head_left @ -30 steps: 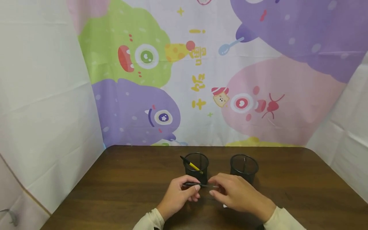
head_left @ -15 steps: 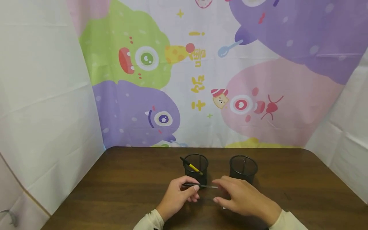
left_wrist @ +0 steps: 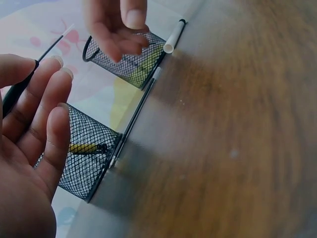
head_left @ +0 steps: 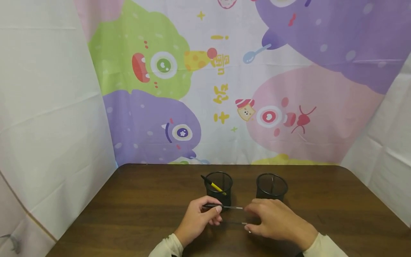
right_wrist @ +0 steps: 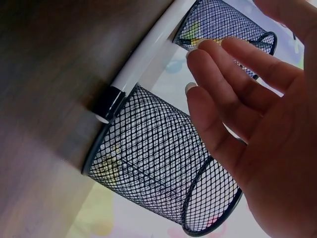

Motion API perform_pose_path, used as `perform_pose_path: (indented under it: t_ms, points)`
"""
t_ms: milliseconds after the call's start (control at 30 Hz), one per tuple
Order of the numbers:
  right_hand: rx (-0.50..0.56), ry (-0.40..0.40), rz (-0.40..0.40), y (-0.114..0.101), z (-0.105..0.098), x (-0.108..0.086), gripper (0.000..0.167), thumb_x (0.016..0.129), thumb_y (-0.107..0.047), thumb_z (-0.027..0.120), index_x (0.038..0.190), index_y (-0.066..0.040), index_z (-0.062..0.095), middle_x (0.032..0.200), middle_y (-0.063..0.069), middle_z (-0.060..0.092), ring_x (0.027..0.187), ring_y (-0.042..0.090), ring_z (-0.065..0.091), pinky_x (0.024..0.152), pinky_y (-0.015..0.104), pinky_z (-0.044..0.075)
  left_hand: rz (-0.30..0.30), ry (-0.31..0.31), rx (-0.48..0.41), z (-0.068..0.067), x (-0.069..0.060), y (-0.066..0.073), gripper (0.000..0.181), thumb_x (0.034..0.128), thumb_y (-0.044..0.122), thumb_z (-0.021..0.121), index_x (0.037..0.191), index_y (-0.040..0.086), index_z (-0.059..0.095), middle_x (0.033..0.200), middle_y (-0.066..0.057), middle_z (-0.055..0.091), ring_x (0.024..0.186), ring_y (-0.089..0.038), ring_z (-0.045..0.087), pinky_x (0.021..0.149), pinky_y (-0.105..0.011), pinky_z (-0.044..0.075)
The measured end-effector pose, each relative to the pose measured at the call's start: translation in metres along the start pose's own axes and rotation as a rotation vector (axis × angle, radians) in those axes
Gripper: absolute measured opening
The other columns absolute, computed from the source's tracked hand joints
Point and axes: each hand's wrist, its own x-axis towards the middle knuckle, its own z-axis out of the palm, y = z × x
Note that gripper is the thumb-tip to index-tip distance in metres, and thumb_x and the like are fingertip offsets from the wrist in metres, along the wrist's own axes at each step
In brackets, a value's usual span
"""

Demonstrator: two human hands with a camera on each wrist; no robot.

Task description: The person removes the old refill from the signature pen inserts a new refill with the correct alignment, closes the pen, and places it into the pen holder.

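My left hand point(head_left: 200, 216) pinches a slim black pen piece point(left_wrist: 17, 91) between thumb and fingers. A thin dark refill point(head_left: 232, 207) with a pale end sticks out of it towards the right. Apart from that end, my right hand point(head_left: 273, 219) hovers with relaxed, slightly bent fingers point(right_wrist: 220, 119) and nothing between them. Below the hands, a second thin dark refill point(left_wrist: 136, 116) with a pale end lies on the table. A white pen barrel point(right_wrist: 148, 49) with a black end lies under my right hand, mostly hidden in the head view.
Behind my left hand stands a black mesh pen cup point(head_left: 219, 192) with a yellow-and-black pen point(head_left: 214, 184) leaning in it. Another mesh cup point(head_left: 272, 185) stands behind my right hand. A cartoon-printed cloth point(head_left: 221, 142) hangs at the brown table's point(head_left: 144, 200) far edge.
My right hand has drawn back to the right, away from the held refill's end. The second refill now shows on the table between the hands. My left hand has hardly moved.
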Motion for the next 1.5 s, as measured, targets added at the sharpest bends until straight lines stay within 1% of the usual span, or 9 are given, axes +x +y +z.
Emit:
perform_pose_path:
  t_ms: [167, 300, 433, 667, 867, 1267, 1500]
  points:
    - [0.013, -0.083, 0.036, 0.0016, -0.0016, -0.0003, 0.027, 0.081, -0.043, 0.08, 0.097, -0.022, 0.071, 0.093, -0.017, 0.062, 0.074, -0.002, 0.055, 0.06, 0.028, 0.051, 0.006, 0.003, -0.003, -0.0004, -0.0006, 0.0002, 0.018, 0.0952, 0.012, 0.07, 0.104, -0.003, 0.067, 0.078, -0.014, 0.071, 0.066, -0.019, 0.07, 0.061, -0.035, 0.06]
    - [0.036, -0.15, 0.063, 0.003, -0.0004, -0.0011, 0.024, 0.081, -0.042, 0.081, 0.094, -0.025, 0.07, 0.091, -0.018, 0.06, 0.076, 0.0, 0.056, 0.06, 0.029, 0.051, 0.003, 0.003, -0.005, -0.0012, -0.0014, -0.0006, 0.018, 0.0952, 0.012, 0.07, 0.104, -0.003, 0.067, 0.077, -0.015, 0.071, 0.066, -0.019, 0.07, 0.06, -0.035, 0.06]
    - [0.032, -0.19, 0.068, 0.0037, 0.0011, -0.003, 0.021, 0.081, -0.04, 0.081, 0.09, -0.025, 0.07, 0.088, -0.018, 0.058, 0.074, 0.001, 0.055, 0.06, 0.029, 0.05, -0.002, 0.0, -0.007, -0.0009, -0.0022, -0.001, 0.019, 0.0952, 0.013, 0.07, 0.105, -0.003, 0.067, 0.077, -0.015, 0.071, 0.066, -0.019, 0.07, 0.061, -0.034, 0.06]
    - [0.013, -0.205, 0.054, 0.0046, -0.0004, -0.0046, 0.016, 0.079, -0.031, 0.083, 0.084, -0.02, 0.072, 0.082, -0.017, 0.054, 0.067, 0.0, 0.05, 0.054, 0.027, 0.048, 0.004, 0.001, -0.013, -0.001, -0.0024, -0.0018, 0.019, 0.0951, 0.013, 0.07, 0.104, -0.003, 0.067, 0.077, -0.016, 0.071, 0.065, -0.019, 0.07, 0.061, -0.034, 0.06]
    - [0.003, -0.209, 0.047, 0.0052, -0.0011, -0.0053, 0.015, 0.078, -0.027, 0.083, 0.077, -0.022, 0.07, 0.077, -0.018, 0.049, 0.063, -0.001, 0.044, 0.051, 0.026, 0.043, 0.011, 0.001, -0.009, -0.0009, -0.0018, -0.0013, 0.018, 0.0955, 0.013, 0.069, 0.105, -0.003, 0.067, 0.077, -0.016, 0.071, 0.065, -0.02, 0.071, 0.061, -0.034, 0.06]
    - [-0.004, -0.211, 0.047, 0.0057, 0.0002, -0.0068, 0.013, 0.079, -0.02, 0.083, 0.078, -0.023, 0.07, 0.079, -0.017, 0.047, 0.065, 0.0, 0.045, 0.054, 0.026, 0.045, 0.013, 0.002, 0.005, 0.0007, -0.0008, -0.0003, 0.018, 0.0957, 0.013, 0.069, 0.105, -0.002, 0.067, 0.078, -0.016, 0.071, 0.065, -0.02, 0.071, 0.062, -0.04, 0.061]
    - [-0.045, -0.196, 0.034, 0.006, 0.0019, -0.0082, 0.016, 0.078, -0.02, 0.083, 0.076, -0.025, 0.069, 0.079, -0.017, 0.046, 0.066, 0.002, 0.049, 0.055, 0.028, 0.048, 0.012, 0.0, 0.002, 0.0004, 0.0, -0.0007, 0.018, 0.0957, 0.012, 0.069, 0.105, -0.002, 0.067, 0.077, -0.016, 0.071, 0.066, -0.02, 0.071, 0.061, -0.034, 0.06]
